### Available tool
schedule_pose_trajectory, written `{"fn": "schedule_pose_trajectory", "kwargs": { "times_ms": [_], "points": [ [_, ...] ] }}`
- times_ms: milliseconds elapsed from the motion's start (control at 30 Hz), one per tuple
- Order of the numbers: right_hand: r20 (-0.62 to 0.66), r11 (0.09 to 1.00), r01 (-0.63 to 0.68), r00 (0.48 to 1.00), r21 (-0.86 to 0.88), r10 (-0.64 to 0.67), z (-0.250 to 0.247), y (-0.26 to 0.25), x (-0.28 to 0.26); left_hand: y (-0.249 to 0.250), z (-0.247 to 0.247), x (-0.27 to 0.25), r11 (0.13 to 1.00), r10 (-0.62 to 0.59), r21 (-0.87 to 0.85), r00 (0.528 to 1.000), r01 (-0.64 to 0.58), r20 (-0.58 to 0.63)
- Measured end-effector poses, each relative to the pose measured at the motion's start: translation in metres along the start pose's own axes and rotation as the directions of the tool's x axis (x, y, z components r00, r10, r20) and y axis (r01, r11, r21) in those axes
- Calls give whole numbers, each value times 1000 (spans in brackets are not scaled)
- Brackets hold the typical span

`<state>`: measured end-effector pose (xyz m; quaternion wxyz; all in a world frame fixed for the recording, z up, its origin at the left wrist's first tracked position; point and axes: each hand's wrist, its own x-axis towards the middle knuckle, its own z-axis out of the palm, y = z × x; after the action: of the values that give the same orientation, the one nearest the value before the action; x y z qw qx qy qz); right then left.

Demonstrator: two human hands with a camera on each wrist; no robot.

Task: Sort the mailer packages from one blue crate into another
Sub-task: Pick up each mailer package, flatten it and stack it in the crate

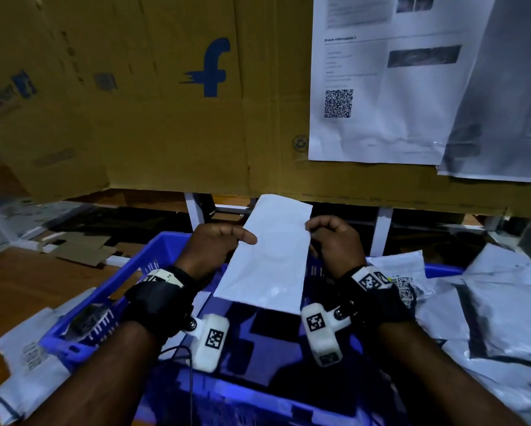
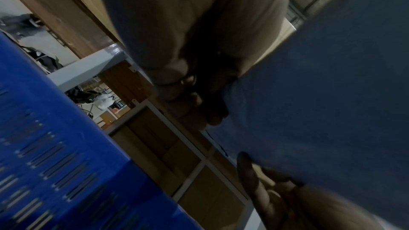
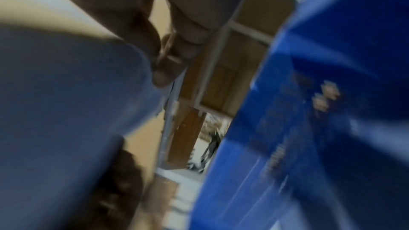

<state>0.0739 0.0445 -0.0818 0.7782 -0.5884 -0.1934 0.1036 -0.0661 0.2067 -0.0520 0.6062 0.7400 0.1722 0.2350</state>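
Loose mailers (image 1: 27, 358) at far left, outside crate. Left hand (image 1: 210, 245) pinches left edge of white mailer (image 1: 270, 256), thumb on top. Mailer held tilted above blue crate (image 1: 153, 256) (near its far wall). Right hand (image 1: 334, 241) curled round right edge. Heap of grey mailers (image 1: 488, 309) at right.

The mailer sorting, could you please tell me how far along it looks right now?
Done: hard to judge; the blue crate below the hands looks mostly bare inside. In hand: one white mailer, held over that crate by the left hand and the right hand at its two side edges. Left: a pile of mailers lies to the right, with a few more mailers outside the crate on the left.
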Motion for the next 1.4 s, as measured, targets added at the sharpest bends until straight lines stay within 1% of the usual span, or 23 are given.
{"fn": "schedule_pose_trajectory", "kwargs": {
  "times_ms": [67,100,167,200,267,333,367,467,567,633,733,867,967,1000,1067,1133,1167,1200,1267,1300,1333,1367,1400],
  "points": [
    [15,973,-117,993,197,117,0,-5,-2,0,-1,2,1000,5,-31,1000,-5,9],
    [55,959,-151,988,241,141,-1,-6,-2,0,0,2,999,7,-49,1000,-6,13],
    [135,948,-197,977,250,168,2,-3,-3,1,4,4,999,7,-54,1000,-6,21],
    [160,943,-219,970,251,183,3,0,-3,1,6,5,1000,13,-21,999,-13,30],
    [177,938,-253,960,235,215,3,5,-5,-2,10,8,994,63,83,996,-68,67],
    [195,949,-244,959,201,205,3,7,-6,-6,13,11,984,119,125,990,-128,78],
    [208,958,-227,960,174,190,4,7,-7,-7,13,12,983,129,121,988,-138,80],
    [189,969,-212,964,127,186,3,6,-9,-7,15,13,987,150,32,975,-157,165],
    [175,972,-214,965,98,194,-1,5,-7,-6,17,13,991,135,-2,969,-137,209],
    [165,975,-209,967,70,195,-3,4,-6,-6,16,15,991,121,27,969,-130,215],
    [141,974,-214,969,74,202,-6,0,-4,-6,14,17,990,130,30,964,-141,231],
    [110,973,-213,973,91,203,-11,-2,0,-8,13,17,982,170,38,949,-187,265],
    [110,970,-213,973,113,201,-13,-2,2,-8,13,17,987,155,-5,947,-161,281],
    [118,969,-218,972,121,204,-14,-3,2,-8,13,18,988,153,-22,948,-153,278],
    [182,963,-247,957,106,225,-16,-6,0,-10,13,20,989,149,-60,955,-138,258],
    [273,964,-264,930,24,248,-15,-7,-4,-11,13,23,991,124,-86,967,-108,220],
    [301,969,-247,923,-18,241,-13,-6,-7,-11,12,24,992,121,-42,971,-115,207],
    [317,975,-218,922,-44,221,-10,-6,-10,-11,13,27,987,135,61,973,-149,189],
    [348,986,-159,923,-49,166,-2,-5,-14,-11,15,30,932,187,279,965,-233,183],
    [371,988,-150,917,-27,149,1,-5,-16,-11,17,30,909,217,315,955,-274,204],
    [393,987,-160,908,4,146,4,-5,-19,-12,20,30,900,249,303,939,-314,237],
    [417,984,-178,896,23,152,7,-6,-21,-13,22,29,905,265,262,927,-334,264],
    [440,981,-192,883,23,163,8,-5,-23,-13,24,27,925,254,209,926,-317,279]
  ]
}}
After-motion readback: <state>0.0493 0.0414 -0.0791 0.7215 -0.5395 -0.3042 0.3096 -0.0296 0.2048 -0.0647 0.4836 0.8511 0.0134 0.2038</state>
